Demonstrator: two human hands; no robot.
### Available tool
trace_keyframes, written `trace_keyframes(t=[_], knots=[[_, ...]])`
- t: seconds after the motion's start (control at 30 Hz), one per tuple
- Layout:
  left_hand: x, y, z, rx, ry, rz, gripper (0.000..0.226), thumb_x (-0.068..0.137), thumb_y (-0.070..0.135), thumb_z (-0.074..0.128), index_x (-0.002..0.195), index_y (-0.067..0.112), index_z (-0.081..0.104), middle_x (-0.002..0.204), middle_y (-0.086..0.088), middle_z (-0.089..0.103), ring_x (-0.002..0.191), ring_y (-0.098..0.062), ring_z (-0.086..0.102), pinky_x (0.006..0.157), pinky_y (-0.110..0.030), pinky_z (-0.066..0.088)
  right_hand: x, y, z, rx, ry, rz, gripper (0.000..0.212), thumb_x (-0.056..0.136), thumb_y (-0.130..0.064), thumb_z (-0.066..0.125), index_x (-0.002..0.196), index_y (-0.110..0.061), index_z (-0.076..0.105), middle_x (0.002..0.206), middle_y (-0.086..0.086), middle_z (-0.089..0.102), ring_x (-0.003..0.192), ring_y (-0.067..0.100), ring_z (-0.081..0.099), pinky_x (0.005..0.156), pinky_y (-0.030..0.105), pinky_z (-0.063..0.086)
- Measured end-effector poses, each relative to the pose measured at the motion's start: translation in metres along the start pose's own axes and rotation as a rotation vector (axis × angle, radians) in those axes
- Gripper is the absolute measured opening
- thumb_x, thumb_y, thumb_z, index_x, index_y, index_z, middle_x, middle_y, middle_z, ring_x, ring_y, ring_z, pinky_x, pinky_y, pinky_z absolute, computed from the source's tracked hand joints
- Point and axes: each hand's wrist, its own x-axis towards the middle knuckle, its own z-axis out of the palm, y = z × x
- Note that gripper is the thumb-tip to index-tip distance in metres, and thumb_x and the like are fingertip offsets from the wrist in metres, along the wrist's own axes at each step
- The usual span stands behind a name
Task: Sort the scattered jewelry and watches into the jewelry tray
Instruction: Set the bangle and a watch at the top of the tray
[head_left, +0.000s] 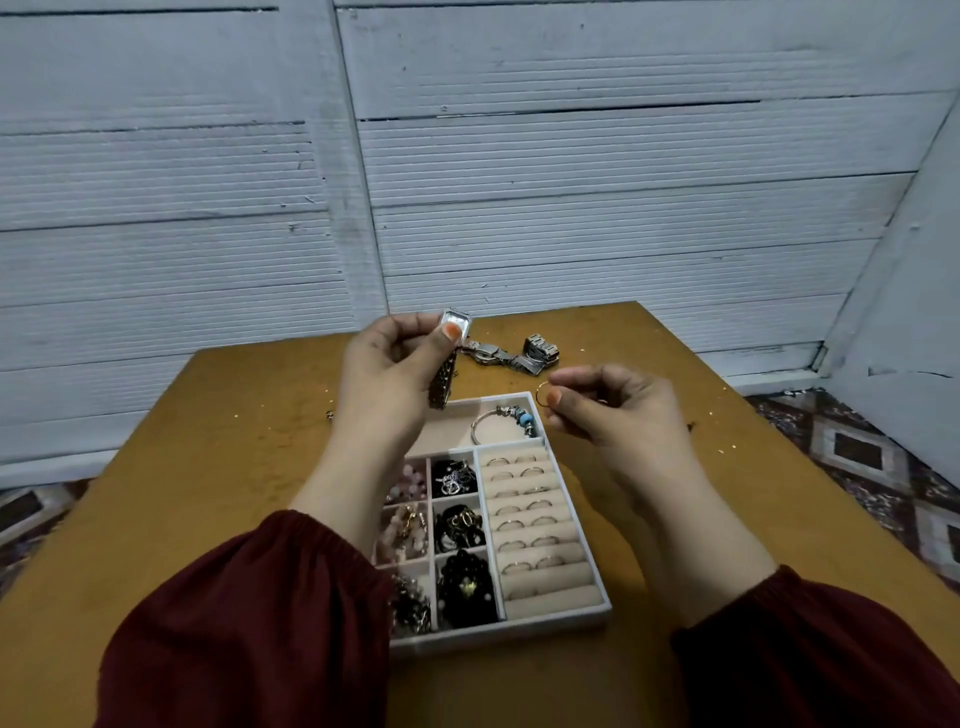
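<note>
Silver watch (456, 325) pinched at case by your left hand (387, 364) | strap hangs limp below grip, likely swings | right hand (613, 402) pinches gold ring (542, 393): probably light, slippery

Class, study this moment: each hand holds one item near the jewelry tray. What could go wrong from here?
1. The right hand pinches the small ring with fingertips alone, near the far corner of the tray; dropped, it could roll away across the table.
2. The left hand holds the watch by its face, strap dangling over the compartment with the bracelet; lowered carelessly, it may tangle there.
</note>
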Motion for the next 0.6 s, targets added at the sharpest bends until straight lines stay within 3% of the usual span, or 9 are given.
trace_keyframes(t=[0.1, 0.2, 0.33, 0.47, 0.6], knots=[[-0.019, 0.002, -0.006, -0.044, 0.023, -0.003, 0.007, 0.083, 0.018, 0.070, 0.087, 0.021, 0.065, 0.080, 0.007, 0.070, 0.080, -0.010, 0.065, 0.073, -0.023, 0.053, -0.022, 0.003, -0.001, -0.029, 0.012, 0.010, 0.018, 0.080, 0.011, 0.065, 0.082, -0.006, 0.070, 0.068, 0.009, 0.067, 0.057, 0.014, 0.060, 0.061, 0.023, 0.056], [-0.038, 0.001, -0.008, -0.070, 0.049, -0.008, 0.009, 0.081, 0.019, 0.071, 0.087, 0.022, 0.066, 0.082, 0.008, 0.072, 0.081, -0.005, 0.066, 0.076, -0.021, 0.051, -0.042, 0.006, -0.004, -0.080, -0.010, 0.026, 0.015, 0.080, 0.007, 0.067, 0.082, -0.007, 0.073, 0.077, 0.012, 0.072, 0.069, 0.024, 0.066, 0.066, 0.034, 0.058], [-0.055, 0.000, -0.007, -0.076, 0.056, -0.024, 0.009, 0.079, 0.020, 0.071, 0.086, 0.022, 0.065, 0.085, 0.008, 0.071, 0.079, 0.000, 0.065, 0.067, -0.012, 0.047, -0.057, 0.004, -0.009, -0.196, -0.049, -0.035, 0.013, 0.080, 0.006, 0.068, 0.085, -0.004, 0.073, 0.066, -0.001, 0.067, 0.051, -0.002, 0.054, 0.050, 0.010, 0.043], [-0.064, 0.001, -0.004, -0.053, 0.049, -0.031, 0.008, 0.081, 0.020, 0.069, 0.087, 0.021, 0.065, 0.084, 0.008, 0.069, 0.068, 0.007, 0.061, 0.055, -0.011, 0.045, -0.064, 0.006, -0.016, -0.272, -0.066, -0.052, 0.013, 0.078, 0.002, 0.070, 0.083, -0.009, 0.074, 0.072, 0.008, 0.068, 0.058, 0.004, 0.054, 0.055, 0.012, 0.047], [-0.071, -0.002, -0.003, -0.083, 0.056, -0.042, 0.008, 0.082, 0.016, 0.068, 0.089, 0.017, 0.065, 0.084, 0.006, 0.070, 0.068, 0.007, 0.063, 0.057, -0.006, 0.046, -0.069, 0.010, -0.023, -0.365, -0.119, -0.036, 0.012, 0.079, -0.002, 0.071, 0.081, -0.014, 0.074, 0.067, -0.003, 0.068, 0.058, 0.003, 0.057, 0.056, 0.014, 0.047]])
